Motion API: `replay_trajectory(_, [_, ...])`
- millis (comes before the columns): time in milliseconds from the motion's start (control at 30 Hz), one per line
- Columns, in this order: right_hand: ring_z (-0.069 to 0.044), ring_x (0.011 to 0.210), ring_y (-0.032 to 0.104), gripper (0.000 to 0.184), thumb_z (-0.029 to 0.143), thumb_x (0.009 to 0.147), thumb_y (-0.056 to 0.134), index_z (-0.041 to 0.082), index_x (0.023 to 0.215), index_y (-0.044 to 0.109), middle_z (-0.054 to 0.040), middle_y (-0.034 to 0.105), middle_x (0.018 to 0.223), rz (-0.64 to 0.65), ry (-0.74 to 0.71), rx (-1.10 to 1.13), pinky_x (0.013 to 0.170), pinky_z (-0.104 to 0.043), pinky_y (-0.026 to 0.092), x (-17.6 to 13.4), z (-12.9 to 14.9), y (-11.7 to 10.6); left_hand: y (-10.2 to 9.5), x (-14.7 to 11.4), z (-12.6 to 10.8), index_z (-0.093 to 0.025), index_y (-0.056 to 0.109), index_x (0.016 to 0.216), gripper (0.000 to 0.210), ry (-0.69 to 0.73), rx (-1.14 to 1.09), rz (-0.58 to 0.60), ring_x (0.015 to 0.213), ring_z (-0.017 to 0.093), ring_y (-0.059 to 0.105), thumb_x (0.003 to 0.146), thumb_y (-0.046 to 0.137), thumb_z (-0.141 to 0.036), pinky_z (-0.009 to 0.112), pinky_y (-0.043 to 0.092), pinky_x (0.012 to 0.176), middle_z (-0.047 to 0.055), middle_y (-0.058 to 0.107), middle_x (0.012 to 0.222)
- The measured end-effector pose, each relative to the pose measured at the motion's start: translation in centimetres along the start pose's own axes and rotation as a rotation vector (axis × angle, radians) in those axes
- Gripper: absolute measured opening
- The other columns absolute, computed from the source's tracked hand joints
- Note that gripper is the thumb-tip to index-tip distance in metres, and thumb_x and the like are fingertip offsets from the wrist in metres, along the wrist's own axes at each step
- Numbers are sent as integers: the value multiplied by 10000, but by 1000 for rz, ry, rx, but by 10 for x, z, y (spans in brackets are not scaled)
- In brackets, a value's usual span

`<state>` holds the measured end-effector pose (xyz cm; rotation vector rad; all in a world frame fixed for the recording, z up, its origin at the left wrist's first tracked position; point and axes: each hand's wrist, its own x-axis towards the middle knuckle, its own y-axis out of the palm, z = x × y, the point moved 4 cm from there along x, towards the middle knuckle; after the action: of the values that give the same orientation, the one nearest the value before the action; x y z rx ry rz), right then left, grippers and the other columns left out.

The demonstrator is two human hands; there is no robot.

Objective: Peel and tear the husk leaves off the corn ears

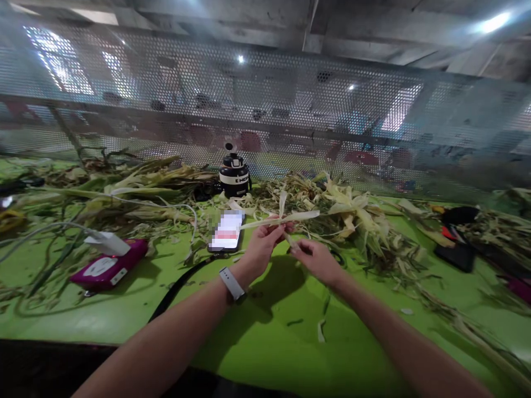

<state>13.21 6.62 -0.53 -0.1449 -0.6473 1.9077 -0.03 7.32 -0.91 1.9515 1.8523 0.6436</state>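
Two hands meet above the green counter (pixel 136 309). The left hand (pixel 261 246) pinches a pale husk strip (pixel 282 220), which runs rightward past its fingers (pixel 279 228). The right hand (pixel 317 258) has narrow fingers closed on the strip's lower stub. A phone (pixel 227 231) lies just beside the left hand.

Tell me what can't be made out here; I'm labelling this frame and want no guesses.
Head view:
- Phone screen: blurred out.
- Husk strip ends: covered by the left hand and right hand.
- Dark items at right: too small and dim.
- Behind the mesh panel: hazy.
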Motion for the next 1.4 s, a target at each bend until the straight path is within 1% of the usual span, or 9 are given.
replay_trajectory(167, [-147, 613, 536, 329, 420, 898, 442, 179, 724, 584, -7, 598, 648, -174, -127, -284, 585, -254, 407, -3, 13, -19, -4, 1, -1, -165, 660, 829, 314, 29, 53, -102, 722, 120, 596, 564, 783, -281, 269, 448, 772, 2, 691, 757])
replay_trajectory(300, [-209, 839, 566, 288, 393, 907, 451, 187, 778, 606, -84, 608, 839, -420, -374, -547, 766, -319, 435, -9, 29, -30, 0, -1, 1, -156, 694, 743, 251, 12, 220, -36, 755, 143, 585, 570, 774, -319, 270, 431, 775, 24, 698, 765])
replay_trajectory(367, [-213, 887, 577, 260, 372, 914, 444, 193, 806, 598, -101, 608, 915, -461, -403, -548, 791, -319, 441, -11, 30, -33, 4, -3, 2, -165, 710, 747, 253, -10, 273, 15, 819, 170, 593, 562, 779, -324, 287, 426, 808, 31, 708, 789])
replay_trajectory(500, [-172, 638, 617, 246, 380, 924, 409, 201, 840, 557, -49, 615, 769, -372, -231, -390, 598, -270, 457, -8, 23, -32, 12, -8, 2, -188, 733, 840, 287, -32, 277, 113, 910, 194, 592, 576, 764, -295, 315, 419, 858, 35, 721, 853])
replay_trajectory(667, [-127, 369, 530, 257, 431, 909, 407, 218, 796, 496, 34, 535, 555, -304, -56, -252, 408, -229, 364, -8, 17, -29, 13, -12, 1, -201, 744, 854, 237, -48, 227, 135, 845, 164, 593, 628, 673, -190, 297, 435, 839, 26, 721, 882])
replay_trajectory(867, [-155, 528, 590, 264, 425, 908, 408, 219, 762, 483, 5, 587, 605, -338, -118, -323, 499, -231, 397, -8, 16, -28, 12, -13, 2, -155, 738, 805, 208, -50, 229, 116, 836, 175, 602, 617, 722, -244, 316, 455, 833, 67, 719, 902])
replay_trajectory(1033, [-139, 506, 574, 280, 444, 909, 400, 211, 787, 498, 3, 604, 613, -323, -107, -272, 496, -228, 391, -5, 10, -27, 11, -10, 5, -149, 719, 800, 309, -38, 296, 131, 764, 158, 604, 562, 795, -329, 306, 480, 769, 55, 717, 841])
replay_trajectory(1200, [-150, 510, 539, 308, 498, 813, 560, 192, 847, 577, 20, 581, 556, -279, 0, -480, 484, -235, 339, -3, 5, -26, 1, -3, 3, -150, 656, 849, 376, 48, 256, 20, 679, 133, 592, 552, 799, -330, 267, 471, 682, 17, 678, 720])
replay_trajectory(1400, [-212, 815, 555, 202, 321, 867, 554, 210, 752, 677, -63, 663, 830, -271, -318, -927, 709, -330, 365, -12, 30, -17, -7, 1, -1, -147, 614, 697, 214, 139, 559, -4, 583, 122, 529, 646, 715, -328, 242, 415, 571, 10, 615, 626])
